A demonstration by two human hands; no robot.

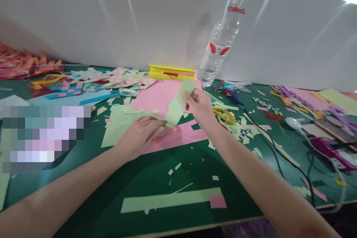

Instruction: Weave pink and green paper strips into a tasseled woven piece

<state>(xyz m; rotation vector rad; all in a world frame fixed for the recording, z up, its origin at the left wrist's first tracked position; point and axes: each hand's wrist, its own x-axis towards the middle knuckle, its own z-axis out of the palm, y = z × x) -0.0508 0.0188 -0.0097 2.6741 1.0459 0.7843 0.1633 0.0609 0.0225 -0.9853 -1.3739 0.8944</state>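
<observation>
My right hand pinches a light green paper strip between thumb and fingers, its upper end raised and tilted to the right. Palm down, my left hand lies over a light green sheet, its fingertips touching or close to the strip's lower end. Its thumb is partly out of sight. Under and beside the hands are pink paper strips, one with a notch cut in it. Behind the green strip lies a larger pink sheet.
A tilted plastic bottle stands by the wall behind a yellow holder. Paper scraps, a yellow tape ring, a blue glue gun with a black cord and a purple device lie right. Woven paper pieces lie left.
</observation>
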